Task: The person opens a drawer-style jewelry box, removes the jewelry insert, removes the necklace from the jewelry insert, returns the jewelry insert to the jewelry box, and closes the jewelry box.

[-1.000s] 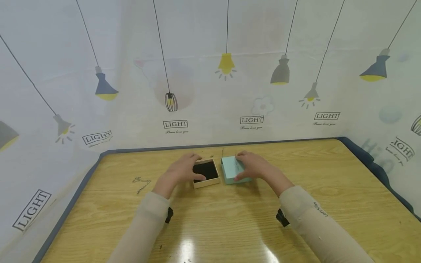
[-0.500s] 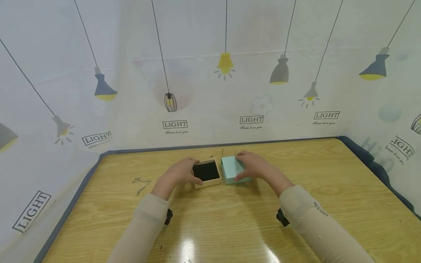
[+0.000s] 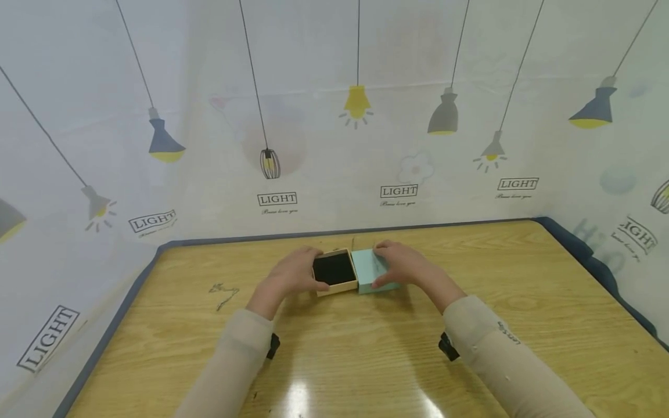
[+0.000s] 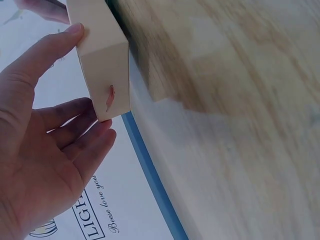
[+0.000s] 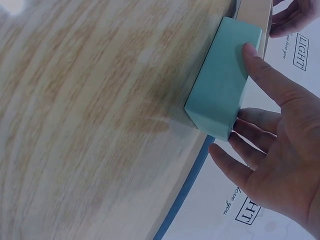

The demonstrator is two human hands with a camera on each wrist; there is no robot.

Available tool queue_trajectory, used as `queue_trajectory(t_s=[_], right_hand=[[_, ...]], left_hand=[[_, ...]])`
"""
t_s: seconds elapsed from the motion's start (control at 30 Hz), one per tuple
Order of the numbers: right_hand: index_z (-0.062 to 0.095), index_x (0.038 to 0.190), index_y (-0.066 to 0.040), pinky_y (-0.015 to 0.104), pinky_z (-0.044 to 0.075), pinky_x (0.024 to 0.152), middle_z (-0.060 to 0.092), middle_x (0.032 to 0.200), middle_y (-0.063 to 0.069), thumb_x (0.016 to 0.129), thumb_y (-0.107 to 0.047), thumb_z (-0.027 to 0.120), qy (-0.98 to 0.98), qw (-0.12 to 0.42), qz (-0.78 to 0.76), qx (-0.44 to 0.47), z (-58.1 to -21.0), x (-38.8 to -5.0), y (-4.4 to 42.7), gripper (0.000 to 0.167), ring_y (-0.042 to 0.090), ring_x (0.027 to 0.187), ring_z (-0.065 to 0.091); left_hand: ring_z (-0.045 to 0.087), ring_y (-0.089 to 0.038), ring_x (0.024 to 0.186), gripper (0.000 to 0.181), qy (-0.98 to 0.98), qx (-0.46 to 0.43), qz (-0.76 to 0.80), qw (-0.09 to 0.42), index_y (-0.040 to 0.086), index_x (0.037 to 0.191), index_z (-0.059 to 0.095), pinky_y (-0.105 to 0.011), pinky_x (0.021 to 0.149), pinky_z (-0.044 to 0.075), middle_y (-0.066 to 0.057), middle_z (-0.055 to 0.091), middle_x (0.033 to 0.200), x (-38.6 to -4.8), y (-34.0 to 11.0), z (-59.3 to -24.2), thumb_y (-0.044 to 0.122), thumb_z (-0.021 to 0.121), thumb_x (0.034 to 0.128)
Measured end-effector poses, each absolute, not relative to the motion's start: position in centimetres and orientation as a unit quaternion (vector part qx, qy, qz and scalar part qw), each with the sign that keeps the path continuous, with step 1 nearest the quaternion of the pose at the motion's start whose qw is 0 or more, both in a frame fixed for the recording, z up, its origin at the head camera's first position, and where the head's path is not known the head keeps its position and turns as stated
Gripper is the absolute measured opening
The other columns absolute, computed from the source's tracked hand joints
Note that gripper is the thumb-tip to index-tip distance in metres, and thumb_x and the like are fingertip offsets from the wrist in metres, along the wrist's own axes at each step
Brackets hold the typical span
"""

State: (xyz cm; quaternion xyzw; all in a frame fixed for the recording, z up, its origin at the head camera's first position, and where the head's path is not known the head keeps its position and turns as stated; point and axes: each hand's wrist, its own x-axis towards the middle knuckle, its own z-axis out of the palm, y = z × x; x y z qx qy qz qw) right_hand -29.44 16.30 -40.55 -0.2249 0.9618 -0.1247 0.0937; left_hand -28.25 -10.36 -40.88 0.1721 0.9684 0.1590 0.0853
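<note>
My left hand (image 3: pixel 292 273) grips a cream box drawer (image 4: pixel 102 55) between thumb and fingers. A black pad (image 3: pixel 334 268) fills the drawer, and a small red ribbon tab (image 4: pixel 110 97) sticks out of its end face. Just to the right, a mint-green box sleeve (image 5: pixel 225 75) lies on the table, held by my right hand (image 3: pixel 405 264) with the thumb on its near side. The drawer's right end meets the sleeve's left side; whether it has entered the opening I cannot tell. Left of both hands, a thin chain necklace (image 3: pixel 225 295) lies loose on the wood.
The wooden table (image 3: pixel 345 348) has a dark blue edging (image 3: pixel 251 236) along its back and sides. Behind it stands a pale wall covering (image 3: pixel 324 145) printed with lamps. Dark wrist cameras (image 3: pixel 448 346) sit under my wrists.
My left hand has moved the drawer to the right, closing the gap to the mint-green sleeve. The right hand and sleeve have stayed in place.
</note>
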Motion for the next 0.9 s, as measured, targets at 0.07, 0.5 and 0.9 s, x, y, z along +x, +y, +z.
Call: queue_trajectory(t_s=[0.07, 0.5, 0.9], right_hand=[[0.049, 0.143, 0.002, 0.051, 0.039, 0.116, 0.046, 0.151, 0.021, 0.078, -0.042, 0.084, 0.962, 0.092, -0.124, -0.226, -40.57, -29.46, 16.34, 0.086, 0.039, 0.139, 0.045], [0.049, 0.143, 0.002, 0.050, 0.040, 0.115, 0.047, 0.151, 0.020, 0.078, -0.042, 0.084, 0.963, 0.091, -0.119, -0.225, -40.64, -29.48, 16.33, 0.085, 0.038, 0.139, 0.046], [0.048, 0.144, 0.002, 0.050, 0.038, 0.116, 0.046, 0.152, 0.020, 0.078, -0.043, 0.084, 0.963, 0.092, -0.125, -0.222, -40.69, -29.46, 16.34, 0.088, 0.038, 0.140, 0.045]], left_hand=[[0.042, -0.032, 0.142, 0.085, 0.968, 0.174, 0.156, 0.089, 0.011, 0.149, 0.043, -0.048, 0.118, 0.037, -0.011, 0.043, 0.155, -28.22, -10.19, -40.95, 0.045, 0.081, 0.0806], [0.041, -0.032, 0.144, 0.084, 0.966, 0.179, 0.154, 0.108, 0.013, 0.150, 0.043, -0.050, 0.117, 0.038, -0.010, 0.041, 0.157, -28.02, -9.52, -41.35, 0.047, 0.079, 0.0826], [0.036, -0.032, 0.147, 0.094, 0.962, 0.166, 0.178, 0.126, 0.008, 0.154, 0.035, -0.049, 0.120, 0.034, -0.013, 0.034, 0.161, -27.91, -9.84, -41.23, 0.044, 0.082, 0.0803]])
